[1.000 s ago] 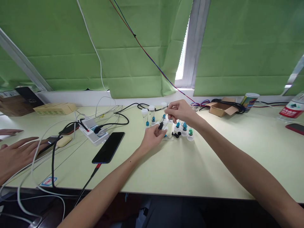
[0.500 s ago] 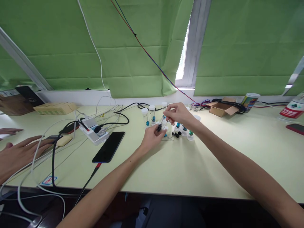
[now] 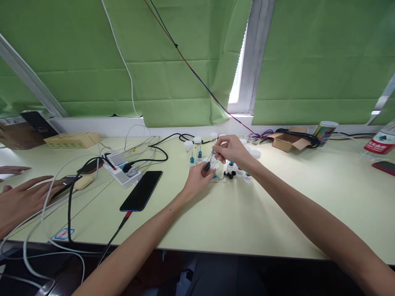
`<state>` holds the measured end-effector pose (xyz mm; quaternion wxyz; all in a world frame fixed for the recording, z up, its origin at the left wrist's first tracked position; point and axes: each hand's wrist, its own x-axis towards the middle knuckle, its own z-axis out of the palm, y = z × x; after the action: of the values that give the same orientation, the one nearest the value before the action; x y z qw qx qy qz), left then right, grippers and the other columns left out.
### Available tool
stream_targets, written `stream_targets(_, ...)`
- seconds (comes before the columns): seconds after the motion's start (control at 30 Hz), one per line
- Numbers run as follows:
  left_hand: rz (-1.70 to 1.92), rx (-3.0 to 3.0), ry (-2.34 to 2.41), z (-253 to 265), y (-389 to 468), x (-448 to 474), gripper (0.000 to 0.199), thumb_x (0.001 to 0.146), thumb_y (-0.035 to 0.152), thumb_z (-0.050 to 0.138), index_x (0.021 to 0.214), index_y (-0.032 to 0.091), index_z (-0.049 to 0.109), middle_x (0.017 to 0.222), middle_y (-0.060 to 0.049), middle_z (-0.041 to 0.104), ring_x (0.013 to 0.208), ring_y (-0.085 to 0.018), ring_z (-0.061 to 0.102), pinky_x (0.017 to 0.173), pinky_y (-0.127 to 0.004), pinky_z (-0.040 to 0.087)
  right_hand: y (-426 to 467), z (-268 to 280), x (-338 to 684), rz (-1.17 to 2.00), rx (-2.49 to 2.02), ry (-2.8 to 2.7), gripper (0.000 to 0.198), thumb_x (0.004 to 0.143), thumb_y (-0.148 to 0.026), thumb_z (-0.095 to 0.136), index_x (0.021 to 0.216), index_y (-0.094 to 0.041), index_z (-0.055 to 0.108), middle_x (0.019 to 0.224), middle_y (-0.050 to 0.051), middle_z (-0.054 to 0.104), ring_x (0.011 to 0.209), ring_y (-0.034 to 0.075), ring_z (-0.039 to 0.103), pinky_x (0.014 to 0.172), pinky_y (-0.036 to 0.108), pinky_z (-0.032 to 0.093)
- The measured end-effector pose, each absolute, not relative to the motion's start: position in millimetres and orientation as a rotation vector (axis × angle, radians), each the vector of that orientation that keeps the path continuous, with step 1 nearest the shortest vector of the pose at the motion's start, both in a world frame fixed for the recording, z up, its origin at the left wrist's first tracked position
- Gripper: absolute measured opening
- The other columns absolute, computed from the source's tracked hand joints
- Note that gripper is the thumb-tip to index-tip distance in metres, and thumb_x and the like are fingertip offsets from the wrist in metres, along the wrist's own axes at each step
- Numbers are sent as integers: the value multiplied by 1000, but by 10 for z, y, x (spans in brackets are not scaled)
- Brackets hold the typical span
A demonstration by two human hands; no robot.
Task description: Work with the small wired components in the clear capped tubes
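Pale yellow-green flat tabletop (image 3: 271,222) is carrying, clocked from its middle: clear cylindrical white-capped vials (image 3: 198,147) standing at 12 o'clock, black rectangular glass-faced phone (image 3: 141,191) lying at 9, white plastic power strip (image 3: 119,176) sitting at 10, open brown cardboard box (image 3: 284,143) resting at 2.
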<state>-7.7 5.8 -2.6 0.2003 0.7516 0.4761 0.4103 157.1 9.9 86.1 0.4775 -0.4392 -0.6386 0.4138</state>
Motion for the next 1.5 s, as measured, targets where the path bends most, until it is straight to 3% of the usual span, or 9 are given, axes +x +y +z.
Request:
stream_targets(0.53, 1131, 2014, 1239, -10, 32, -72, 37, 82, 43, 61, 65, 20, 38, 61, 5, 35, 57, -10, 29, 55, -27, 25, 72, 944, 1637, 1046, -1075, -1697, 16, 82, -13, 68, 71, -17, 56, 58, 1, 64, 45, 8, 54, 42, 20, 44)
stream_targets(0.77, 1058, 1923, 1115, -8, 11, -78, 37, 83, 48, 62, 68, 19, 45, 60, 4, 40, 53, -9, 35, 52, -26, 28, 141, 967, 1786, 979, -1021, -1857, 14, 82, -22, 71, 74, -16, 61, 63, 1, 63, 50, 9, 56, 43, 20, 43)
stream_targets(1.0, 1038, 1884, 1055, 25, -24, -80, 34, 83, 48, 64, 73, 18, 52, 65, 3, 48, 51, -8, 39, 50, -25, 32, 143, 1003, 1810, 866, -1104, -1978, 12, 86, -18, 68, 76, -16, 61, 63, 2, 65, 54, 11, 59, 44, 21, 46)
stream_targets(1.5, 1015, 1917, 1114, 10, -32, -62, 33, 83, 46, 63, 70, 18, 51, 57, 4, 45, 49, -8, 38, 49, -26, 29, 95, 1017, 1808, 880, -1223, -1989, 20, 84, -18, 70, 70, -18, 56, 75, 4, 68, 62, 14, 67, 47, 22, 50)
